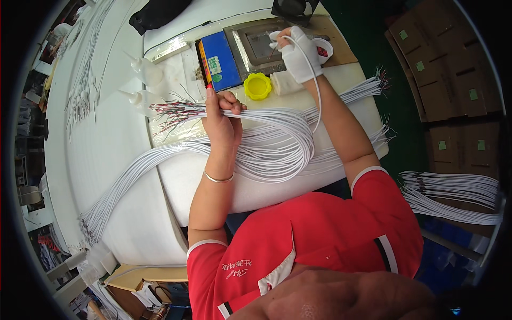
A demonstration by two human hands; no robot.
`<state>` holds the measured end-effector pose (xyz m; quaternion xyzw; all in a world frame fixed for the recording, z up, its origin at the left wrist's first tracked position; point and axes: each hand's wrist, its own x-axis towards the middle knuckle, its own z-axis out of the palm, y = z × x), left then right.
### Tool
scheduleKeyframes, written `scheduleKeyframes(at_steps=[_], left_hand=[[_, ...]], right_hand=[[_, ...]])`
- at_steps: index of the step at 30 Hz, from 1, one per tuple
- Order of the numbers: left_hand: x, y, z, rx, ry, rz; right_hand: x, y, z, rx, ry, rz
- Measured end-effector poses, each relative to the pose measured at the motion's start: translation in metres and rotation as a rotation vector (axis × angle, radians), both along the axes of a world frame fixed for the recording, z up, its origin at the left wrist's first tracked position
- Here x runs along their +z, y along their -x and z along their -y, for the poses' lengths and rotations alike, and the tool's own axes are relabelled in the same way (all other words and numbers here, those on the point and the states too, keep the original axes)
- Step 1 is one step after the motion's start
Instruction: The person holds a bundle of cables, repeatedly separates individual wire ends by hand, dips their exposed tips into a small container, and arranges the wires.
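My left hand [223, 118] is closed around a thick bundle of white cables [277, 140] that loops across the white table; the bundle's stripped red and dark wire ends [173, 110] fan out to the left of the fist. My right hand [297, 52], in a white fingerless glove, reaches up over a flat metal plate [261, 45] and pinches the end of a single white cable [318, 90] that curves back down along my forearm. A yellow round lid [257, 86] lies just below the plate.
A blue box-shaped device [220, 61] stands left of the plate. Two white squeeze bottles [145, 72] lie at the left. More white cable bundles lie at the left table edge [122, 181] and on the right [453, 194]. Cardboard boxes [448, 69] stand at the far right.
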<state>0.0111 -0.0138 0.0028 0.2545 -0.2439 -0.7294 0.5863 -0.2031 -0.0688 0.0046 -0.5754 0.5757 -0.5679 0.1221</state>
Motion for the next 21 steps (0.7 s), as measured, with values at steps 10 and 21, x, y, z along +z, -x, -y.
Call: scheduleKeyframes(at_steps=[10, 21], left_hand=[[-0.009, -0.009, 0.013, -0.044, -0.004, -0.141], [-0.008, -0.003, 0.012, -0.158, 0.001, -0.159]], right_hand=[[-0.016, 0.017, 0.034, -0.090, 0.021, -0.183], [-0.014, 0.015, 0.031, -0.095, -0.075, -0.259]])
